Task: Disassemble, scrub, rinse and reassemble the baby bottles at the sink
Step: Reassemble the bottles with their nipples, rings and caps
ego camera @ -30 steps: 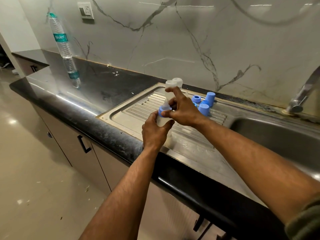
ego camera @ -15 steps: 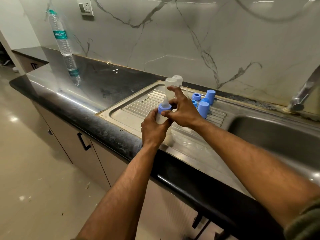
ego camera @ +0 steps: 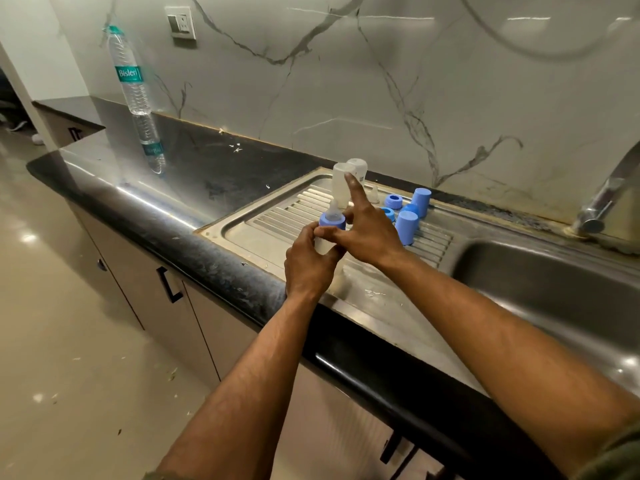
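Note:
My left hand [ego camera: 310,263] grips the clear body of a small baby bottle [ego camera: 323,244] above the steel drainboard [ego camera: 263,233]. My right hand [ego camera: 367,233] pinches its blue collar [ego camera: 331,220], which carries a clear teat [ego camera: 333,209], with the index finger pointing up. Two bare bottle bodies [ego camera: 341,183] stand upright behind the hands. Blue caps [ego camera: 406,226] and blue collars [ego camera: 394,201] sit on the ribs to the right, with a loose clear teat [ego camera: 374,195] beside them.
The sink basin [ego camera: 540,289] lies to the right under a steel tap [ego camera: 602,202]. A tall water bottle [ego camera: 130,72] stands on the black counter [ego camera: 214,174] at the left. Cabinet doors and floor lie below the counter's edge.
My right hand has turned on the collar, its fingers now splayed and the index finger raised. The bottle stays in my left hand at about the same spot.

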